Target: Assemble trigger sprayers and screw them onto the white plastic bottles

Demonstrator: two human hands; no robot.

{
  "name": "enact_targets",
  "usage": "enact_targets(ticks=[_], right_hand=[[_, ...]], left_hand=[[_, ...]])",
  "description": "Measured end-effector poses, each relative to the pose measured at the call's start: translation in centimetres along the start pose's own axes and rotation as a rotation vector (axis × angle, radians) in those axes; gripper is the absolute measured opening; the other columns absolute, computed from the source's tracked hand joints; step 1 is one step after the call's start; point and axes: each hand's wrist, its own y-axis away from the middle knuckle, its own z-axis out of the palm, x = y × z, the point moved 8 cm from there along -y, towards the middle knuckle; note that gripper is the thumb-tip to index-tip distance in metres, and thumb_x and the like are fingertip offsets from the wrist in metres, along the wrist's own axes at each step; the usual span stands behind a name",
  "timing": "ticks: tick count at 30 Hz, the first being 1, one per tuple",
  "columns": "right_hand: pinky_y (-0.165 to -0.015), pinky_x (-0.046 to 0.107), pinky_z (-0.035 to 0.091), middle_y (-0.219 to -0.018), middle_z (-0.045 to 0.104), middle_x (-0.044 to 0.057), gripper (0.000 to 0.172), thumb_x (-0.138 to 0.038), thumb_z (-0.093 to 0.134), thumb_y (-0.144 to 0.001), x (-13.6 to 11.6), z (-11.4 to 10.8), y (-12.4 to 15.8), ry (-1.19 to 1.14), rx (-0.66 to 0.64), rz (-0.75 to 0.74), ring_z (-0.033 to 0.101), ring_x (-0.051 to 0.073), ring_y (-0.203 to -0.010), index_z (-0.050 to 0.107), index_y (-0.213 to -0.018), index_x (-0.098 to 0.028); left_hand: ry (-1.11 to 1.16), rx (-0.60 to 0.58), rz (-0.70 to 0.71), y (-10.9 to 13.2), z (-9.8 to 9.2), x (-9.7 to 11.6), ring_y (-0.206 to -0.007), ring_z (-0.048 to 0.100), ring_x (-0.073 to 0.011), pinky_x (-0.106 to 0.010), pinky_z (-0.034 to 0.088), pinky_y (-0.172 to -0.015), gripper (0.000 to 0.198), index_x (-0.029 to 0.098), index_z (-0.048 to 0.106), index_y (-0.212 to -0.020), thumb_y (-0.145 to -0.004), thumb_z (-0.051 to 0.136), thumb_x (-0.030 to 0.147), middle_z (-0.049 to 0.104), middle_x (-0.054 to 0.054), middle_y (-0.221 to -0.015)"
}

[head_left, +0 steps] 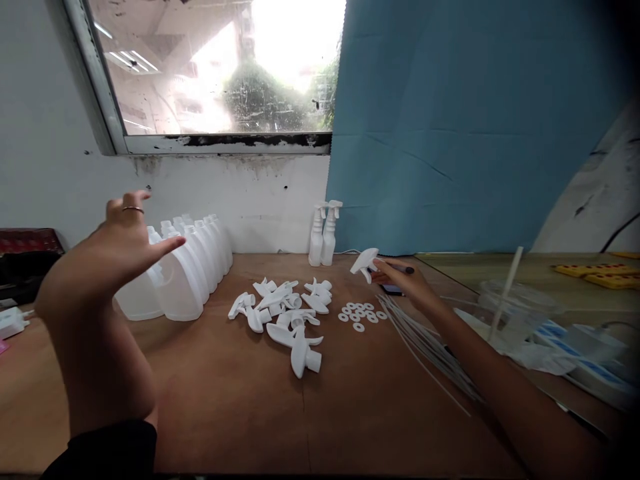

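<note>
My left hand [113,250], a ring on one finger, is raised in front of the white plastic bottles [183,287], fingers apart and holding nothing. At the right, my right hand [395,277] pinches a white trigger spray head [367,262] above the table. A dark, pen-like thing [403,269] shows by its fingers; whether it is held I cannot tell. Several more spray heads [300,353] lie in a loose pile at the middle. Small white ring washers [359,327] lie beside them, and thin clear tubes [425,347] lie under and beside my right forearm.
Two assembled spray bottles [329,240] stand against the wall behind the brown table [225,413]. To the right are a clear plastic tub [520,297], a power strip [585,363] and yellow items [610,277]. A white plug-like thing [13,322] lies at the far left.
</note>
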Motion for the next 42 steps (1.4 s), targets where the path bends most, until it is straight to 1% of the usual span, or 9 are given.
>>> enact_targets(ticks=[2, 6, 10, 15, 19, 23, 28, 34, 42], right_hand=[[-0.065, 0.031, 0.056, -0.075, 0.070, 0.008, 0.036, -0.053, 0.068, -0.074, -2.1, 2.1, 1.4, 0.010, -0.090, -0.029, 0.067, 0.022, -0.070, 0.070, -0.078, -0.018], [-0.059, 0.027, 0.050, -0.069, 0.067, 0.005, 0.038, -0.052, 0.060, -0.083, -5.7, 6.7, 4.9, 0.103, -0.272, -0.147, 0.063, 0.018, -0.064, 0.070, -0.079, -0.016], [-0.056, 0.026, 0.043, -0.065, 0.063, 0.001, 0.034, -0.046, 0.056, -0.088, -7.2, 10.1, 8.1, 0.209, -0.367, -0.324, 0.057, 0.016, -0.060, 0.069, -0.077, -0.017], [-0.059, 0.026, 0.041, -0.069, 0.060, 0.001, 0.027, -0.042, 0.057, -0.089, -6.8, 12.0, 10.4, 0.177, -0.433, -0.393, 0.053, 0.016, -0.063, 0.068, -0.088, -0.017], [-0.071, 0.029, 0.044, -0.080, 0.059, 0.003, 0.036, -0.044, 0.043, -0.096, -5.9, 12.3, 10.6, 0.009, -0.488, -0.360, 0.056, 0.018, -0.075, 0.064, -0.110, -0.018], [-0.070, 0.029, 0.044, -0.081, 0.057, 0.002, 0.027, -0.040, 0.049, -0.093, -5.3, 11.6, 10.4, -0.113, -0.405, -0.344, 0.054, 0.016, -0.073, 0.059, -0.108, -0.020], [-0.064, 0.028, 0.044, -0.078, 0.057, 0.002, 0.016, -0.035, 0.057, -0.090, -5.7, 11.2, 11.0, -0.176, -0.364, -0.427, 0.055, 0.015, -0.069, 0.054, -0.083, -0.020], [-0.066, 0.031, 0.047, -0.082, 0.062, 0.004, 0.011, -0.029, 0.054, -0.091, -6.5, 10.8, 11.7, 0.007, -0.309, -0.589, 0.059, 0.017, -0.073, 0.054, -0.082, -0.022], [-0.049, 0.028, 0.027, -0.058, 0.049, -0.001, 0.021, -0.009, 0.049, -0.082, -8.8, 13.2, 14.5, 0.533, -0.294, -1.140, 0.041, 0.013, -0.050, 0.044, -0.067, -0.022]], left_hand=[[0.213, -0.022, 0.230, 2.1, -0.4, 5.4, -0.098, 0.060, -0.0296, -0.044, 0.052, -0.080, 0.087, 0.020, 0.028, -0.141, -0.074, 0.067, 0.058, 0.043, -0.015, -0.134], [0.821, -0.455, 0.542, 8.1, 5.5, 16.5, -0.096, 0.061, -0.0245, -0.033, 0.055, -0.070, 0.058, 0.028, 0.043, -0.133, -0.082, 0.063, 0.047, 0.053, -0.009, -0.121], [0.876, -0.357, 0.601, 11.7, 12.6, 20.4, -0.110, 0.054, -0.0315, -0.045, 0.052, -0.083, 0.079, 0.031, 0.033, -0.140, -0.073, 0.074, 0.044, 0.031, -0.013, -0.145], [0.952, -0.299, 0.628, 12.9, 17.4, 19.9, -0.118, 0.047, -0.0282, -0.043, 0.043, -0.098, 0.058, 0.028, 0.043, -0.132, -0.080, 0.068, 0.025, 0.044, -0.011, -0.129], [1.184, -0.321, 0.482, 12.6, 19.2, 17.9, -0.104, 0.052, -0.0229, -0.037, 0.044, -0.091, 0.050, 0.025, 0.042, -0.126, -0.082, 0.065, 0.027, 0.050, -0.008, -0.117], [1.366, -0.324, 0.377, 12.7, 20.6, 16.6, -0.090, 0.051, -0.0186, -0.031, 0.044, -0.080, 0.046, 0.023, 0.038, -0.120, -0.082, 0.063, 0.033, 0.047, -0.006, -0.108], [1.406, -0.353, 0.357, 12.9, 20.9, 16.5, -0.081, 0.049, -0.0165, -0.029, 0.043, -0.074, 0.045, 0.022, 0.037, -0.116, -0.084, 0.061, 0.041, 0.046, -0.003, -0.096], [1.305, -0.303, 0.311, 12.6, 20.3, 16.5, -0.086, 0.050, -0.0183, -0.032, 0.044, -0.080, 0.027, 0.022, 0.046, -0.107, -0.088, 0.056, 0.039, 0.050, -0.004, -0.095], [1.331, -0.285, 0.291, 12.4, 20.7, 16.5, -0.095, 0.054, -0.0204, -0.034, 0.044, -0.088, 0.025, 0.020, 0.051, -0.106, -0.087, 0.059, 0.035, 0.055, -0.006, -0.101]])
